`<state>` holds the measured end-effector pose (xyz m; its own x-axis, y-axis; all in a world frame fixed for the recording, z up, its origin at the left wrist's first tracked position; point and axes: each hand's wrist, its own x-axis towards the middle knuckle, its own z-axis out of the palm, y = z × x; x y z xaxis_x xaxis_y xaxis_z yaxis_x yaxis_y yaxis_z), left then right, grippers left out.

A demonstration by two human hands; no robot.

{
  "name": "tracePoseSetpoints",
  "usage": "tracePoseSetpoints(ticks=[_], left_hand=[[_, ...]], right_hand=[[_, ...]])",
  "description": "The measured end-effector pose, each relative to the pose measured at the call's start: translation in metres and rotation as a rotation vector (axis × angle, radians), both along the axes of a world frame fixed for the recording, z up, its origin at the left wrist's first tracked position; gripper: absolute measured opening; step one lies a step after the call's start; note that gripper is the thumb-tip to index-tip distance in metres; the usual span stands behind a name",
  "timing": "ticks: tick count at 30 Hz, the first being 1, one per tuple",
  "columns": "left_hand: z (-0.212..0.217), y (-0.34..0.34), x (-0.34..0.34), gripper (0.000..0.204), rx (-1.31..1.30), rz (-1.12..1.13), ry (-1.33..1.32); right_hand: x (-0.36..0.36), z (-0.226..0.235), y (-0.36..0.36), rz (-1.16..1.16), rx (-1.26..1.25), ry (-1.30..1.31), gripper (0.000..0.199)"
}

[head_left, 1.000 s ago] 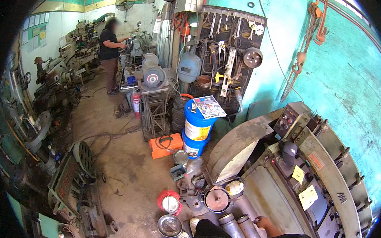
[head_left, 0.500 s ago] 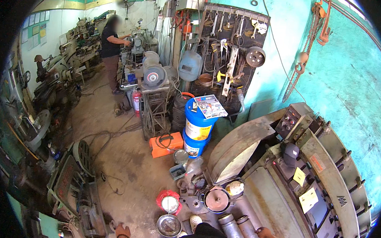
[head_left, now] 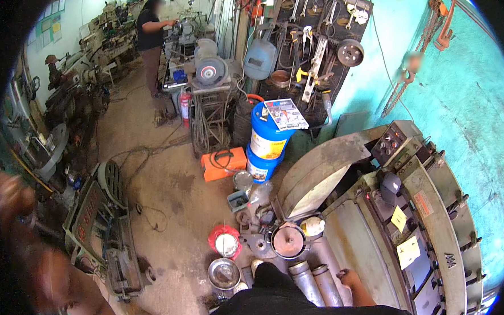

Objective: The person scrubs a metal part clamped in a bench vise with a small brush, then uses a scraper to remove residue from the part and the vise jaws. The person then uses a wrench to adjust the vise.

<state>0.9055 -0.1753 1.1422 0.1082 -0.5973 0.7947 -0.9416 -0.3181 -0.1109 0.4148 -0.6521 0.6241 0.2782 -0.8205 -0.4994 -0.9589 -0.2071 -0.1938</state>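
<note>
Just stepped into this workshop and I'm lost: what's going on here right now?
The person wearing the camera stands at a big grey-green machine, right hand resting by two metal cylinders. The left hand is a raised blur at the picture's left edge; whether it holds anything is unclear. Across the shop, another person works at a bench machine. Metal bowls sit on the floor.

– That left hand [head_left: 16, 202]?
– Blurred at the rim; what it grips can't be told.
– The right hand [head_left: 351, 277]?
– Mostly hidden beside the grey pipes [head_left: 314, 280].
</note>
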Motion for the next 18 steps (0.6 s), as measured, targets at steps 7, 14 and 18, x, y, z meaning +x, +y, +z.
tracePoseSetpoints(ticks=[7,14,18], left_hand=[[-0.132,-0.038,-0.038,0.03,0.184,-0.071,0.568],[-0.32,-0.087,-0.068,0.032,0.346,0.047,1.204],[-0.386,-0.097,-0.079,0.033,0.397,0.101,1.36]], right_hand=[[0.001,-0.014,0.026,-0.02,0.166,0.017,0.058],[-0.059,-0.074,0.028,-0.002,0.19,0.154,0.061],[-0.055,-0.065,0.025,-0.062,0.259,0.174,0.064]])
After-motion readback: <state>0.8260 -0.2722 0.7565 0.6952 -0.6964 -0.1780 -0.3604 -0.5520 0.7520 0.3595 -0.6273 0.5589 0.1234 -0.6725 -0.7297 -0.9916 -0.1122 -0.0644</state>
